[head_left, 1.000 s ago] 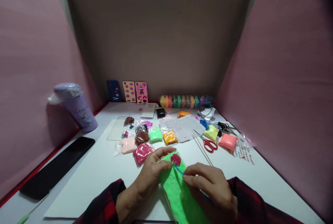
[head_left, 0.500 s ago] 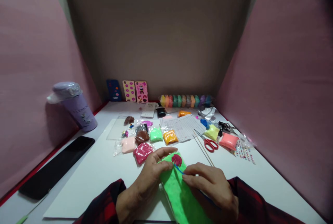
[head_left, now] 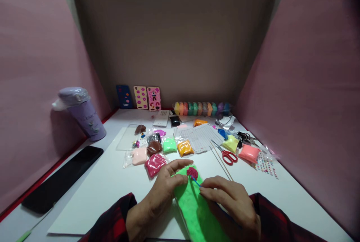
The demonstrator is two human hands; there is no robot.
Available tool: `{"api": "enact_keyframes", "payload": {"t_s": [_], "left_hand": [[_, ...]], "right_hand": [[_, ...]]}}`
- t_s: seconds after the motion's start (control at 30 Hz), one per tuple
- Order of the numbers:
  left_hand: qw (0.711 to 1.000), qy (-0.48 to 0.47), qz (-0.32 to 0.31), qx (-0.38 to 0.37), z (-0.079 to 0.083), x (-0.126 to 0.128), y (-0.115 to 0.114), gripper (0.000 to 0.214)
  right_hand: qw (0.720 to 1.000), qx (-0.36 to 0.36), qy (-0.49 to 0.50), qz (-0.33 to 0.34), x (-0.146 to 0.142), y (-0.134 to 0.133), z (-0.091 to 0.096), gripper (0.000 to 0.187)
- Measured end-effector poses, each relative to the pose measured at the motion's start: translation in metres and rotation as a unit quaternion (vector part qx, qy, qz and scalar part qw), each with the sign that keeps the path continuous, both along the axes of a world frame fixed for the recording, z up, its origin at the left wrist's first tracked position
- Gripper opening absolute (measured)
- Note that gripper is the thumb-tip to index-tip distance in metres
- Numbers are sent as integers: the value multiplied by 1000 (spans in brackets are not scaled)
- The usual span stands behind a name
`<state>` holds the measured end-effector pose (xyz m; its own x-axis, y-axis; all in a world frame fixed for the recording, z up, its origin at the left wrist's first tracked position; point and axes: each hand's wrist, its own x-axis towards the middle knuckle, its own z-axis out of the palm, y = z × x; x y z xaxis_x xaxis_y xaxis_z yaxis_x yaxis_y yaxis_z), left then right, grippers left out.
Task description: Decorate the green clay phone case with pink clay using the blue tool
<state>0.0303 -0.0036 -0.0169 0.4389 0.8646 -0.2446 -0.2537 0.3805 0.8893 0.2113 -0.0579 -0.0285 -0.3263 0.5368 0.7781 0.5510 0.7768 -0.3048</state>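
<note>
My left hand (head_left: 164, 185) grips the upper left edge of a phone case (head_left: 194, 212) coated in bright green clay, its thumb lying on the green surface. A small dark-pink clay piece (head_left: 192, 172) sits near the top of the case. Between the thumb and fingers of my right hand (head_left: 229, 197) is a thin blue modelling tool (head_left: 196, 182), slanting up to the left. Its tip meets the lower edge of the pink piece. Part of the tool and the case's lower right side are hidden behind my right hand.
Clay packets, among them a dark-pink one (head_left: 155, 165), lie beyond my hands. Red-handled scissors (head_left: 229, 157), thin sticks (head_left: 222, 161) and a written sheet (head_left: 201, 139) are to the right. A black phone (head_left: 63, 180) and a purple tumbler (head_left: 87, 116) stand at left.
The tool's tip has shifted slightly along the lower edge of the pink clay, and my right hand moved a little with it. My left hand keeps its hold.
</note>
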Motion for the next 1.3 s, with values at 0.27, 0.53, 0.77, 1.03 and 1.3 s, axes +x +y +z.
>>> {"api": "enact_keyframes", "payload": {"t_s": [0.27, 0.53, 0.77, 1.03, 1.3], "left_hand": [[1000, -28, 4, -9, 0, 1, -3, 41], [1000, -24, 4, 2, 0, 1, 2, 38], [1000, -15, 11, -10, 0, 1, -1, 39], [1000, -20, 0, -9, -4, 1, 5, 41], [1000, -16, 1, -7, -1, 2, 3, 41]], "right_hand": [[1000, -10, 9, 1, 1, -2, -1, 22], [1000, -1, 7, -7, 1, 0, -3, 20], [999, 3, -1, -34, 1, -7, -2, 19], [1000, -11, 3, 15, 1, 0, -6, 18], [1000, -14, 3, 27, 1, 1, 0, 21]]}}
